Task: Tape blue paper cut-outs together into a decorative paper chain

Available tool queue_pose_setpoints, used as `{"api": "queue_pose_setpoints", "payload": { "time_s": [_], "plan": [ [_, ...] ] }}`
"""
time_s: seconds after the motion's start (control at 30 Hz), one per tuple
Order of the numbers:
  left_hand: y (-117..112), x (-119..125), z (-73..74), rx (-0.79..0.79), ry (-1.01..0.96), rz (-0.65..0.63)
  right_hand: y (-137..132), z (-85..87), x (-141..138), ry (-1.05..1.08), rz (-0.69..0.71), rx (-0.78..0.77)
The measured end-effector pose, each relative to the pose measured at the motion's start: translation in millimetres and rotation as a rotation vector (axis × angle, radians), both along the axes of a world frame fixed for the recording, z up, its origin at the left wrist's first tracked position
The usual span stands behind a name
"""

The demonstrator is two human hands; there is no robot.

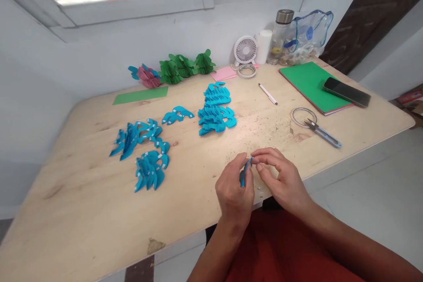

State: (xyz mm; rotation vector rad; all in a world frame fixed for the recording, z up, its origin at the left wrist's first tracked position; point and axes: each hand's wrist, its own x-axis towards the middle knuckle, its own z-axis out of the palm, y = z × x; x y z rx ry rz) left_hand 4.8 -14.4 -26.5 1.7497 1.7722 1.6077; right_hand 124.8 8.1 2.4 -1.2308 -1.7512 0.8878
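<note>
My left hand (235, 189) and my right hand (282, 178) meet over the near edge of the wooden table (82, 211). Both pinch a small blue paper piece (245, 172) held upright between their fingertips. Ahead on the table lies a stack of blue cut paper shapes (214, 110). A smaller blue piece (177, 114) lies to its left. Further left lie joined blue paper clusters (142, 150), some with white tape tabs.
Green and pink paper ornaments (178, 69) line the wall. A green strip (140, 95), pink notes (223, 73), tape rolls (246, 70), a fan (245, 50), a bottle (278, 35) and a clear bag (309, 35) stand behind. A pen (267, 94), thread snips (322, 132), a green folder (312, 86) and a phone (346, 91) lie right.
</note>
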Motion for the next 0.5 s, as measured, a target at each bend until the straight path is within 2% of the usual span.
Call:
{"api": "queue_pose_setpoints", "payload": {
  "time_s": [0.1, 0.23, 0.37, 0.5],
  "plan": [
    [0.4, -1.0, 0.2, -0.013, -0.021, 0.028, -0.8, -0.7, -0.7, 0.095, 0.018, -0.121],
    [0.8, -1.1, 5.1, -0.120, -0.205, 0.052, -4.3, -0.2, -1.4, 0.225, 0.021, -0.289],
    [0.5, -0.5, 6.8, -0.175, -0.374, 0.047, -8.4, -1.2, -1.9, 0.280, -0.018, -0.323],
    [0.0, -0.3, 5.9, -0.202, -0.443, 0.048, -11.3, -1.2, -4.4, 0.328, -0.040, -0.375]
  ]
}}
